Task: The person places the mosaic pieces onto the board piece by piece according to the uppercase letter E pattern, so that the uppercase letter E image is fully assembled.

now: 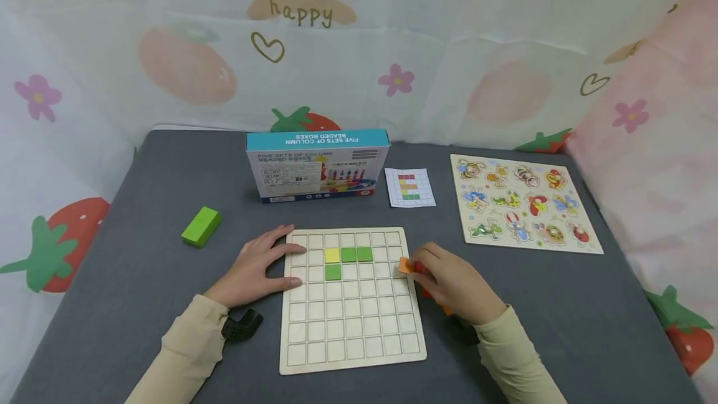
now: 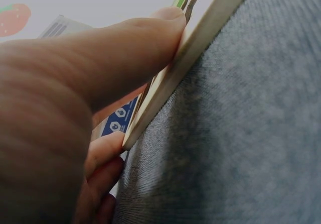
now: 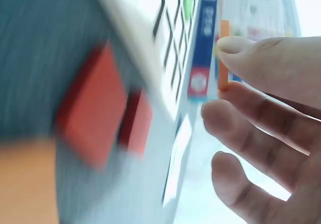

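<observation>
A wooden grid board (image 1: 353, 348) lies flat, holding one yellow tile (image 1: 332, 255) and several green tiles (image 1: 349, 255) in its upper squares. My left hand (image 1: 255, 270) rests at the board's left edge, thumb and fingertips touching its rim. Between thumb and finger, my right hand (image 1: 457, 282) pinches an orange tile (image 3: 224, 56) just over the board's right edge. Under that hand, beside the board, red tiles (image 3: 98, 108) lie on the table along with a blurred orange piece (image 3: 27, 179). From the head view the hand covers most of these.
Behind the board stands a beaded-boxes carton (image 1: 316, 170). A pattern card (image 1: 410, 187) with coloured squares lies right of it. An insect picture puzzle board (image 1: 527, 204) is at the back right, and a bright green block (image 1: 201, 226) sits on the left of the grey table (image 1: 112, 304).
</observation>
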`<state>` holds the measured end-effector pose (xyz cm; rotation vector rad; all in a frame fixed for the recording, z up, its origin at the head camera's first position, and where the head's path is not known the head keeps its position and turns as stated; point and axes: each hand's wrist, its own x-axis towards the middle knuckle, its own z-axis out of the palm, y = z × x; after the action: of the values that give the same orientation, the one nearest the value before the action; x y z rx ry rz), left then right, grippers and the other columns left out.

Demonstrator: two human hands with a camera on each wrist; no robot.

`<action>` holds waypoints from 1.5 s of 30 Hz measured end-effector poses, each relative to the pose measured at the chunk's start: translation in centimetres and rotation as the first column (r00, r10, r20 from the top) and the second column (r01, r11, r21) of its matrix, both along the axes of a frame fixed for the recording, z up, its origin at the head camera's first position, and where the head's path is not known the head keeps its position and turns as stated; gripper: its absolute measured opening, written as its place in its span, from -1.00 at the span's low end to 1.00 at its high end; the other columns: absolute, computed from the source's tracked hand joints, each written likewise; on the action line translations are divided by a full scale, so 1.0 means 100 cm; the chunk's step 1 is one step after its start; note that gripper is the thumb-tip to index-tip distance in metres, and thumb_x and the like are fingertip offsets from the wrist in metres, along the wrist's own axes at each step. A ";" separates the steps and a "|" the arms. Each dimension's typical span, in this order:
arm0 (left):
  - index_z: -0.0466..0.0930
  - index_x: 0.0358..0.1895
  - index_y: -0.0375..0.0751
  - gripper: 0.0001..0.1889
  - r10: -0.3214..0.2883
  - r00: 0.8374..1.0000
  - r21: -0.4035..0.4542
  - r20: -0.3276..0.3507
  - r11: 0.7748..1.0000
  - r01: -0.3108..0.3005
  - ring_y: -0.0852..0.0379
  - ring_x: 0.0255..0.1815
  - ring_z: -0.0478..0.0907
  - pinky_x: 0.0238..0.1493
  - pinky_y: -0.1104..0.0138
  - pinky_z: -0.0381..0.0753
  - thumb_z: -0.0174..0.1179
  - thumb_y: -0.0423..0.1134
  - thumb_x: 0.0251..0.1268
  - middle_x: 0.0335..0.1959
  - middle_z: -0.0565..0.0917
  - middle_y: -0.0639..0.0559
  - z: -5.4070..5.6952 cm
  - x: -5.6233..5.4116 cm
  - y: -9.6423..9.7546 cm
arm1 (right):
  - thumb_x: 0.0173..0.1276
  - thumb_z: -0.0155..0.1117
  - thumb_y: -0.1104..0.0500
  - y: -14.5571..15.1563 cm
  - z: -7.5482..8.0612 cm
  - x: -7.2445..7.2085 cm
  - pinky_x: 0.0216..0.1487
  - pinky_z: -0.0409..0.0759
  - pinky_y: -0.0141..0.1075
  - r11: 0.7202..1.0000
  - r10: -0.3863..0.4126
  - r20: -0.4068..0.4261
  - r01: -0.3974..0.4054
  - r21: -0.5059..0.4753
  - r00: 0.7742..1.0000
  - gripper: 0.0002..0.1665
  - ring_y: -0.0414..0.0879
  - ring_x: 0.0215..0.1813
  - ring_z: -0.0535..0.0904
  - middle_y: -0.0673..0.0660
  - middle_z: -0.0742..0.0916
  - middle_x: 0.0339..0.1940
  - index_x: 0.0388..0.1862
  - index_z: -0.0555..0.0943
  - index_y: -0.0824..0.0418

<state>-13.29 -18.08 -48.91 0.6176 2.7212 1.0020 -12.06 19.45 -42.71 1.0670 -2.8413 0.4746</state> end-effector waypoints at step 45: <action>0.49 0.25 0.17 -0.38 0.005 1.000 0.004 -0.017 1.000 -0.005 -0.18 0.52 -0.03 0.34 -0.22 -0.03 0.30 0.23 0.09 0.51 0.12 -0.06 -0.001 0.000 0.000 | 0.33 0.31 0.12 -0.106 -0.013 -0.001 0.00 0.56 -0.41 0.936 0.310 0.037 -0.312 0.162 0.950 -0.81 -0.25 -0.08 0.58 -0.07 0.64 -0.11 -0.08 0.65 0.03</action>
<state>-13.25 -18.04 -49.01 0.6233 2.7371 1.0087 -12.11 8.88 -44.02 1.5620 -2.7682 0.2633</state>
